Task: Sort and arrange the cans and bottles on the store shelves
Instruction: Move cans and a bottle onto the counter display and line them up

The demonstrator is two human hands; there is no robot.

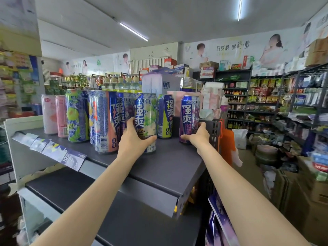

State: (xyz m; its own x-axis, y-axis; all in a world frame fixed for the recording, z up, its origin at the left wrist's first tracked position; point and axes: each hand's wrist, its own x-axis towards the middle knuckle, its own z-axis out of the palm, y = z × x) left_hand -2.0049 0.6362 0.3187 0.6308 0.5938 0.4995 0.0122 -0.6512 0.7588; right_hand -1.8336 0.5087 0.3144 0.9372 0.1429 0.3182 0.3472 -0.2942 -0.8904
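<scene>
Both hands are on cans on the top shelf (159,160). The left hand (134,139) grips the grape can (146,121) low down, thumb on its left side and fingers (150,138) curled round the front near the base. The right hand (197,134) holds the purple can (189,118) at the shelf's right end, thumb across the foot and fingers round the far side; that can stands apart from the rest, just beside a perforated end panel (215,132).

To the left, a loose row is already standing: two pink cans (54,114), a green can (77,114), an orange can (104,121), and a yellow can (165,116) behind the gap. Flavours look mixed and spacing uneven, so the sorting seems perhaps half done. The lower shelf (88,189) looks bare from here, though its back is hidden.
</scene>
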